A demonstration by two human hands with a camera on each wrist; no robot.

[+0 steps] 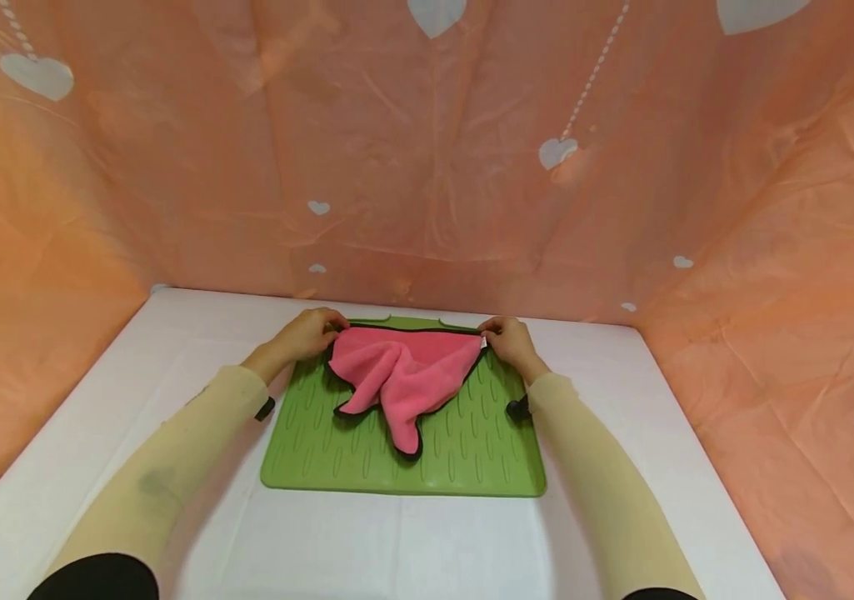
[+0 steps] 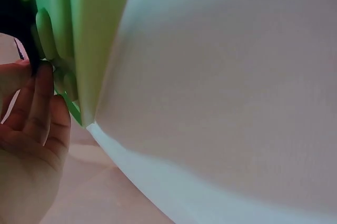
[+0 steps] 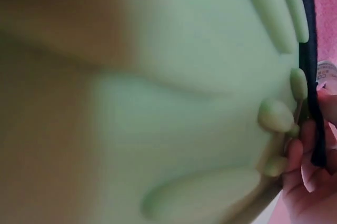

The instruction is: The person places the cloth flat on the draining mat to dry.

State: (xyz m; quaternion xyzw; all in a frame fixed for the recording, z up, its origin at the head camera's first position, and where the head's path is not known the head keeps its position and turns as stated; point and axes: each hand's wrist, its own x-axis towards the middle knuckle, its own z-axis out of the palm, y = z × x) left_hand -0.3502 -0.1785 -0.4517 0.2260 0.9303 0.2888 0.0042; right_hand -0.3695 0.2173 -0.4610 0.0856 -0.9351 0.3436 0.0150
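The left hand (image 1: 305,336) and right hand (image 1: 513,340) pinch far corners of one black-edged pink cloth (image 1: 427,375) over one green mat (image 1: 464,458), bench (image 1: 367,546) showing past its left, right and near edges.

fuzzy pink cloth (image 1: 415,387), ridged plastic-looking green tray (image 1: 464,475), smooth matt white tabletop (image 1: 397,546), creased satiny orange sheeting (image 1: 397,150)

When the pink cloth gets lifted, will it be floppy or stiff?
Probably floppy: the pink cloth bunches into loose folds. It may be light, since it looks thin. Its fuzzy surface probably isn't slippery.
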